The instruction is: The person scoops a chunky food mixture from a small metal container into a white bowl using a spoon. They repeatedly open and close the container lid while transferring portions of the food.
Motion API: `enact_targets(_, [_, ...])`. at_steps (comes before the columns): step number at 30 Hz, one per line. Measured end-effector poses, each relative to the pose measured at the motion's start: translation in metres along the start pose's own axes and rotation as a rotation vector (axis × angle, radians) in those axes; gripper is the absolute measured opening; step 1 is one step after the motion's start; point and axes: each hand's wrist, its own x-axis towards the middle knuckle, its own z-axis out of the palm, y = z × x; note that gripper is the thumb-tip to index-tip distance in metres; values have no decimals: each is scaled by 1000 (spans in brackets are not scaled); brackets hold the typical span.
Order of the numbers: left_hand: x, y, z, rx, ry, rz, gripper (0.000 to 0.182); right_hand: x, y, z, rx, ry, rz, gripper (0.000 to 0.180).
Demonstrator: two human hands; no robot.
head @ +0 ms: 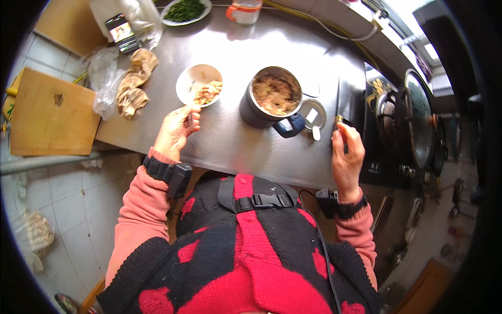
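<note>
My left hand [181, 127] pinches the handle of a pale utensil, likely a spoon, whose end reaches into a white bowl [188, 80] with chopped food in it. To the right of the bowl stands a dark metal mug [255, 114] with a blue handle, filled with a brownish minced mixture. A round lid [319, 110] lies beside the mug. My right hand [347, 153] is at the right end of the counter, fingertips close together by a small brass-coloured piece [340, 119]; whether they grip it or something dark behind them, I cannot tell.
A plate of chopped greens [184, 11] and an orange-handled container [244, 13] stand at the back. Left are a phone [122, 33], plastic bags [106, 78], a crumpled brown cloth or bag [135, 84] and a wooden board [53, 117]. A gas stove with a large pan [419, 117] is right.
</note>
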Motion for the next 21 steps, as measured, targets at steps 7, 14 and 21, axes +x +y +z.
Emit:
enact_targets(7, [-3, -12, -2, 17, 38, -13, 44, -34, 80, 33, -329, -154, 358, 38])
enact_targets(14, [-51, -14, -5, 124, 227, -23, 55, -32, 96, 63, -535, -233, 358, 35])
enact_targets(21, [-83, -4, 9, 163, 21, 155, 60, -44, 102, 62, -528, -232, 176, 22])
